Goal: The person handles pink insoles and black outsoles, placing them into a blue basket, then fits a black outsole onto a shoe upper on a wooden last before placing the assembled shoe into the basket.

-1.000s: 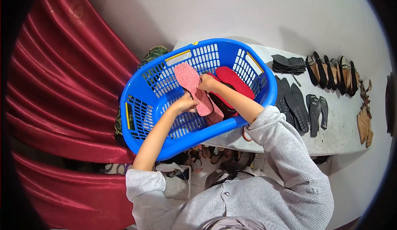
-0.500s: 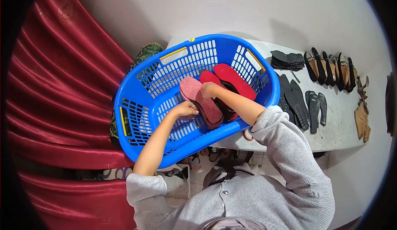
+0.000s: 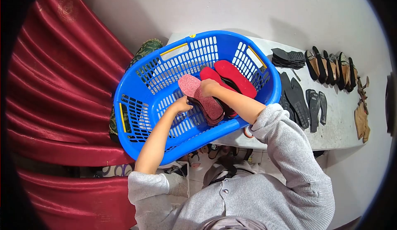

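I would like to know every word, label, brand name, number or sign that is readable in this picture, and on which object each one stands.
None: no text can be read anywhere.
The blue basket has yellow strips on its rim, but no lettering shows on them.
The pink insole, the red insoles and the black soles on the table show no readable print or size marks.

Dressed in a light grey knitted cardigan, fine-ribbed, fastened down the front with small matching buttons. Sleeves pushed up into bunched folds, on the left arm to just above the elbow, on the right arm to about the elbow, both forearms bare below. No rings, watch or gloves to be seen on the left hand [image 3: 180, 105] or right hand [image 3: 208, 87].
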{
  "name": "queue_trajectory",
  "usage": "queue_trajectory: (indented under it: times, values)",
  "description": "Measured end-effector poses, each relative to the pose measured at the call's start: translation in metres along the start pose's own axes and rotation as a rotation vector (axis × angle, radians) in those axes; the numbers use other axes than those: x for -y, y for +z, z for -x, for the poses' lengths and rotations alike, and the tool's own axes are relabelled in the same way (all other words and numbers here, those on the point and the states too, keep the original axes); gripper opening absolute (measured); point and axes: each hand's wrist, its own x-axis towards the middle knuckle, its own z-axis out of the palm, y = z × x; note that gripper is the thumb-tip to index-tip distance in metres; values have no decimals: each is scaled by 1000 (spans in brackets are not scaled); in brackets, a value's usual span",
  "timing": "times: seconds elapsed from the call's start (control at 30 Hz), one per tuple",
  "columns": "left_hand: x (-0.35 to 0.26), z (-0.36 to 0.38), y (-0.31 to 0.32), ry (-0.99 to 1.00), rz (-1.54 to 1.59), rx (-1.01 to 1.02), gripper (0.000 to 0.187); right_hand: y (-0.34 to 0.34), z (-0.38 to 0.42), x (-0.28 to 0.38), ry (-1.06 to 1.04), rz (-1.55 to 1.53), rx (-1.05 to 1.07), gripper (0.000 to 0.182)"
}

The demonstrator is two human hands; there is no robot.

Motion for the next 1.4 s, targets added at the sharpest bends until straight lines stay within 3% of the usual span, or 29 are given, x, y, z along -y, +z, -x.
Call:
queue_trajectory:
  times: [0.1,0.13,0.17,0.3,0.53,0.6,0.67,0.73,0.8,0.87,0.93,1.0,1.03,1.1,1.2,1.4]
  values:
    - [-4,2,0,20,-44,-22,69,0,11,7,-56,161,-136,22]
    - [-4,4,3,49,-56,-94,56,0,14,10,-98,252,-188,20]
    - [-4,6,4,78,-69,-167,43,-1,16,13,-96,251,-190,20]
    - [5,-10,2,71,-303,-217,38,0,17,16,-122,377,-136,21]
    - [-7,-1,-1,40,-150,231,33,-6,13,5,-64,389,68,28]
    - [-16,9,1,33,-143,287,36,-14,14,4,-71,383,71,27]
    - [-25,15,-4,28,-344,279,39,-27,24,6,-73,376,84,27]
    - [-35,29,-15,257,-730,186,41,-53,36,8,-46,232,-42,24]
    - [-52,56,-27,286,-722,94,38,-63,46,0,-97,-56,-323,22]
    - [-63,79,-35,523,-440,-35,33,-80,86,-4,-176,-184,-471,21]
    - [-105,128,-31,482,-474,-238,34,-79,127,-17,-282,-270,-583,23]
    - [-136,171,-11,580,-587,-470,37,-85,180,-26,-282,-255,-433,29]
    - [-147,182,2,604,-595,-449,37,-68,190,-38,-383,-263,-575,29]
    - [-170,197,34,708,-659,-641,40,-39,221,-55,-489,-291,-735,32]
    - [-208,189,97,599,-717,-685,47,-7,264,-82,-443,-319,-678,57]
    - [-267,120,231,575,-588,-618,63,48,324,-168,-188,-443,-672,71]
